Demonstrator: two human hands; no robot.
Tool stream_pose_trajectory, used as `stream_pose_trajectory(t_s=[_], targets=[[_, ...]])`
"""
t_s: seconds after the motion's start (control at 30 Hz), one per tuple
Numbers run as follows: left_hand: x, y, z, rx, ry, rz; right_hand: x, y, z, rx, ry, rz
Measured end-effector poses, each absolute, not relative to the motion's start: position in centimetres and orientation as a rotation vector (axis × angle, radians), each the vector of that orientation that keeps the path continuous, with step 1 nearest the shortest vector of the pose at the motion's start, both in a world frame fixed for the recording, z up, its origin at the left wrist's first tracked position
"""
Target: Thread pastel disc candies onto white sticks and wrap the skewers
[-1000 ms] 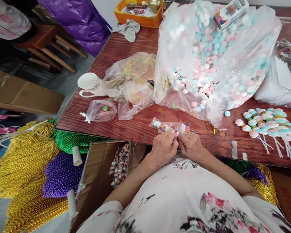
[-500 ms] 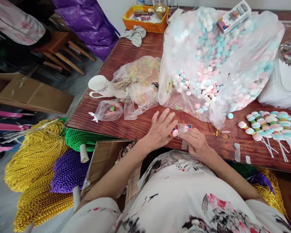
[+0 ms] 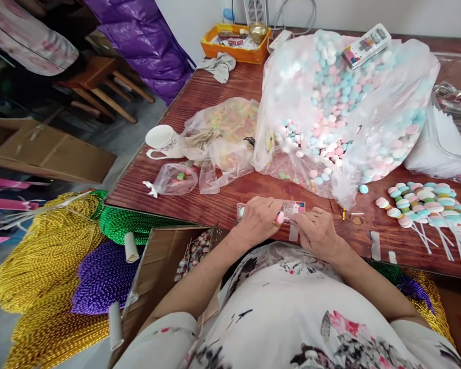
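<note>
A small clear packet with a printed end and a candy stick inside point(image 3: 295, 208) lies at the near edge of the brown wooden table point(image 3: 230, 87). My left hand point(image 3: 258, 220) lies over its left part, fingers curled down on it. My right hand point(image 3: 318, 230) pinches its right end, close to a strip of white tape at the table's edge. The candy stick itself is mostly hidden under my fingers.
A big clear bag of pink, blue and white candy discs point(image 3: 341, 107) fills the table's middle. Finished candy sticks point(image 3: 426, 202) lie at right, smaller bags point(image 3: 223, 136) and a white mug point(image 3: 162, 139) at left. An open box point(image 3: 169, 266) and bead ropes point(image 3: 54, 266) sit below.
My left hand, spread flat on the packet half a second ago, has curled its fingers down on it. My right hand has stayed on the packet's right end.
</note>
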State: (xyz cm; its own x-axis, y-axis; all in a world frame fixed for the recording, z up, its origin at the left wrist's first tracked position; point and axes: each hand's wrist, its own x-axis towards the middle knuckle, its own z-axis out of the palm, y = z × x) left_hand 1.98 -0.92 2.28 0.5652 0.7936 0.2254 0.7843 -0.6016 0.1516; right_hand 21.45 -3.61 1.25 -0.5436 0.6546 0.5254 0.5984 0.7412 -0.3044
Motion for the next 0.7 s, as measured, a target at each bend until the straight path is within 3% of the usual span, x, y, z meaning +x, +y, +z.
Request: stream_pose_trajectory(t_s=[0.2, 0.47, 0.7], targets=[[2.5, -1.7, 1.7, 2.68, 1.387, 0.481, 20.4, -3.3, 1.4, -0.975, -2.347, 0.087], [-1.0, -0.8, 2.9, 2.703, 1.58, 0.306, 23.1, -3.6, 1.9, -0.984, -2.236, 0.048], [-1.3, -0.8, 2.1, 2.892, 1.657, 0.451, 22.8, -3.9, 2.3, -1.153, -2.222, 0.253]])
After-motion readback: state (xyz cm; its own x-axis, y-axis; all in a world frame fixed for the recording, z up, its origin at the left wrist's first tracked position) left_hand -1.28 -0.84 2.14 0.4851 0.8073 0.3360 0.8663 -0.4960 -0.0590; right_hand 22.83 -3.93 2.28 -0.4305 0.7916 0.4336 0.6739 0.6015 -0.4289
